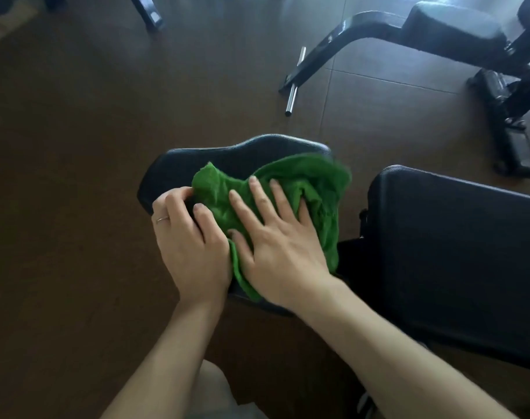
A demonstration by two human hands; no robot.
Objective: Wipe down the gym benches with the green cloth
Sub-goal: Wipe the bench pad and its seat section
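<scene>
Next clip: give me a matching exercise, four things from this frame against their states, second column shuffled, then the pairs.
1. green cloth
2. right hand
3. left hand
4. second bench

A. flat, fingers spread, pressing the cloth
B. stands apart on the floor, untouched
C. bunched on the black seat pad
D. fingers curled at the cloth's edge, ring on

Pairs: 1-C, 2-A, 3-D, 4-B

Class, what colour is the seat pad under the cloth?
Black, seen in the head view: seat pad, cloth.

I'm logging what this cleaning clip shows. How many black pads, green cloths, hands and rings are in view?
Black pads: 3 (seat pad, back pad, far bench pad)
Green cloths: 1, the green cloth
Hands: 2 (left hand, right hand)
Rings: 1, ring
Total: 7
</scene>
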